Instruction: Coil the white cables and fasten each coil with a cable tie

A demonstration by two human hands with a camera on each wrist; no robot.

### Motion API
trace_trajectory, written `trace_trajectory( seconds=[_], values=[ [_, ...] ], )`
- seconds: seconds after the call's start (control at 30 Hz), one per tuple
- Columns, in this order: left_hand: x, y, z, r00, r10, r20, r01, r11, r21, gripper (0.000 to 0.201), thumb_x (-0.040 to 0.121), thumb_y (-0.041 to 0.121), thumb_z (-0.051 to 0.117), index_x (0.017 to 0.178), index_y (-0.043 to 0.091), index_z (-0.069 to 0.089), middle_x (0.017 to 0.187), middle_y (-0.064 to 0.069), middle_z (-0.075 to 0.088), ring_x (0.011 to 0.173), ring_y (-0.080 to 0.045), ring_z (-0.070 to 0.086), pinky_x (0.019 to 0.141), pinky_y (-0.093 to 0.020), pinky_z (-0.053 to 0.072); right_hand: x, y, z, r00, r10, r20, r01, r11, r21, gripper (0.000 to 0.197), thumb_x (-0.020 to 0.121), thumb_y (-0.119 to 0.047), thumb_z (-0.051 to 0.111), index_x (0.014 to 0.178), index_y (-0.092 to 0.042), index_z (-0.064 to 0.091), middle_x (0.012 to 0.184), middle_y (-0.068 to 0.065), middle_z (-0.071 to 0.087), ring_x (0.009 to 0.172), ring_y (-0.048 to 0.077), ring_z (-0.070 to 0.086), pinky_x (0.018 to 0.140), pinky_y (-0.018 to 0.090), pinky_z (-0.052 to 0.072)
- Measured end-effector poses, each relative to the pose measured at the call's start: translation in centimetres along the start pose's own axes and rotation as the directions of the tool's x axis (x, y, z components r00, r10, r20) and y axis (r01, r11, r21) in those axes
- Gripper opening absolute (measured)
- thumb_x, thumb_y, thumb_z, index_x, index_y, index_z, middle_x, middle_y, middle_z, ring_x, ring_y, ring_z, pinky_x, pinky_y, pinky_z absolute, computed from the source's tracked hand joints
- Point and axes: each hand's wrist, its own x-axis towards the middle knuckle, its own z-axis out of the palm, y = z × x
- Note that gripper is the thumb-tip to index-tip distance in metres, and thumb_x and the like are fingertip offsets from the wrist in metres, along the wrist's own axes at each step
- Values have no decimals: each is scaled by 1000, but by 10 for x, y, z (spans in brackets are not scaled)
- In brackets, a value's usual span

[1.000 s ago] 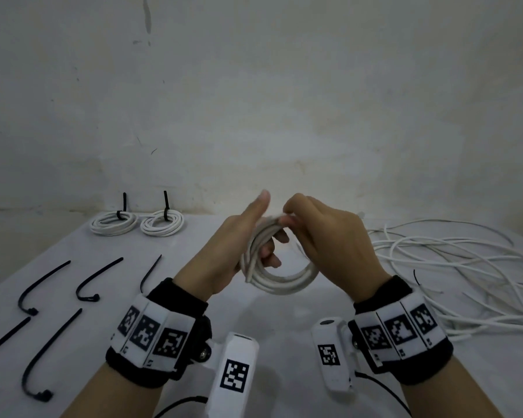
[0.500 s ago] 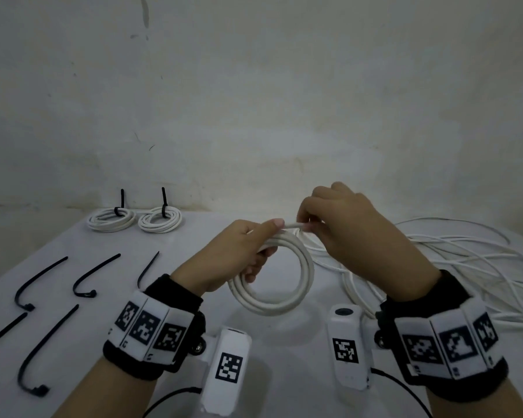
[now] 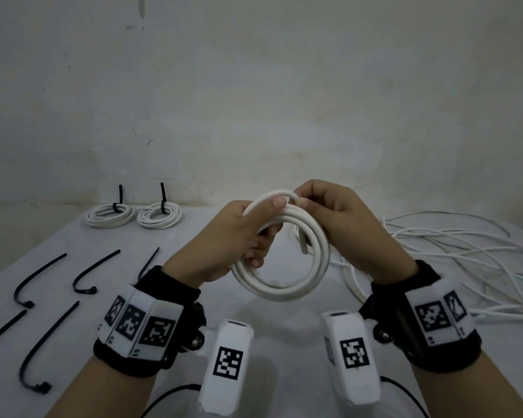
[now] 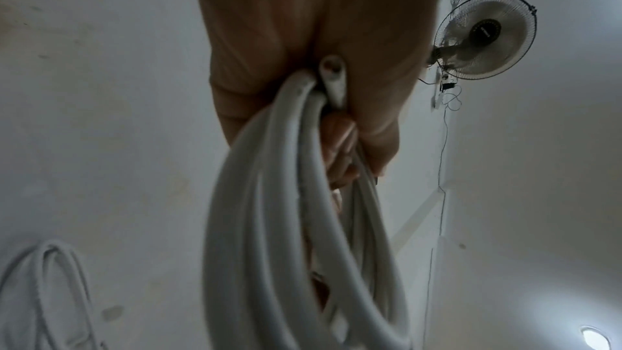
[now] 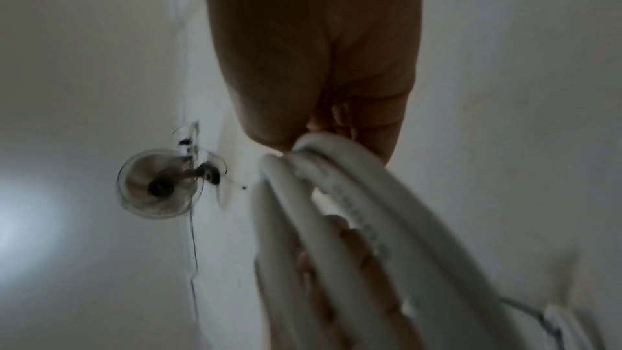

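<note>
Left hand (image 3: 224,242) grip, right hand (image 3: 341,218) grip both holding cable coil (image 3: 284,285); no legible writing.

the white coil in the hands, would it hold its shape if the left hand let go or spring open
The untied coil would probably spring open: no tie binds it, and its loose end juts free. The left hand grips the loops; the tied coils keep shape.

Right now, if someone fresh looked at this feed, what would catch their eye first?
Front and centre, the white coil held above the table, the left hand gripping its side and the right hand pinching its top. Next, the loose white cables sprawled on the right, then two tied coils at far left.
</note>
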Motion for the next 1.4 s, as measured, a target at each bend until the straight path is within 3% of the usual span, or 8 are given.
trace_trajectory(
  seconds=[0.1,0.23,0.57,0.67,0.83,1.03,1.27,1.4],
  values=[
    [-2,5,-1,997,56,-45,-55,998,30,43,84,46,56,57,14,46,45,6,30,38,-9,26,40,-19,32,-1,-4,5,986,137,92,-159,938,309,17,94,-13,50,84,-5,62,56,6,54,44,15,46,46,25,37],
    [-5,10,-3,991,105,-83,-97,990,102,39,71,48,55,57,13,47,45,3,31,40,-11,27,41,-21,31,-1,-8,4,965,209,160,-259,862,435,16,92,2,47,95,-4,61,59,4,61,49,10,56,48,18,45],
    [-4,5,5,973,191,-127,-167,970,178,43,75,48,54,63,7,49,51,-5,31,42,-14,29,42,-22,33,-5,-12,-7,964,205,169,-256,887,385,21,90,3,51,91,-10,68,66,12,62,57,12,62,57,25,55],
    [-2,3,4,968,204,-149,-174,966,191,44,75,47,53,65,5,51,48,-2,33,40,-13,30,41,-22,34,-3,-9,-5,962,205,180,-261,884,387,13,87,-12,56,92,-7,67,68,8,63,61,12,62,61,27,57],
    [2,-1,-1,950,218,-225,-166,959,228,39,86,38,55,62,7,50,48,0,36,40,-13,32,41,-24,33,-4,-7,-6,976,177,126,-204,949,242,38,85,-34,54,99,-4,71,75,10,68,72,13,67,70,26,55],
    [5,-4,-5,925,249,-287,-172,948,269,39,93,31,52,64,5,51,48,-2,37,40,-14,33,42,-25,35,-6,-5,-4,986,61,158,-81,989,123,33,79,-6,70,111,-15,71,85,11,72,75,12,61,73,21,51],
    [5,-4,-4,915,279,-292,-191,936,297,36,93,28,54,60,12,54,43,7,40,39,-11,35,42,-23,35,0,7,0,972,157,176,-211,913,348,36,66,-11,78,99,-9,65,78,13,71,69,20,65,67,25,53],
    [6,-7,-7,917,291,-273,-197,925,325,37,93,29,55,60,11,54,43,6,40,39,-12,35,43,-22,34,0,9,1,966,163,203,-221,925,308,27,69,-11,78,90,-6,62,74,6,71,81,22,68,67,23,52]
  ],
)
